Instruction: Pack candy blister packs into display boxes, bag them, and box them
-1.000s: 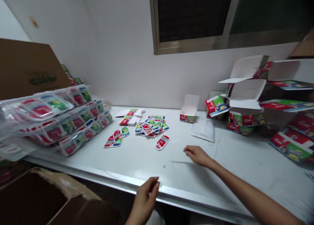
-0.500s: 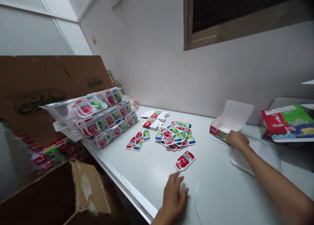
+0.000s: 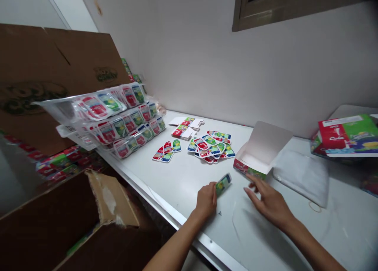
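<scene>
My left hand (image 3: 207,199) is closed around small flat printed packets (image 3: 223,184), raised on edge over the white table; a green and blue face shows, and I cannot tell how many there are. My right hand (image 3: 269,202) is open, fingers apart, just in front of an open-lidded red and green display box (image 3: 247,167). The box's white inside shows under its raised flap. Behind my left hand lies a loose pile of red, green and blue packets (image 3: 211,148), with a smaller group of packets (image 3: 167,151) left of it.
Clear plastic packs of packets (image 3: 126,123) are stacked at the table's left. Folded box blanks (image 3: 186,128) lie near the wall. Brown cartons (image 3: 115,202) stand off the left edge. A clear plastic bag (image 3: 302,175) and a printed box (image 3: 342,135) are at the right.
My left hand has picked up the packets that lay apart on the table. The display box has moved left and nearer, and my right hand has let go of it. The view has tilted down.
</scene>
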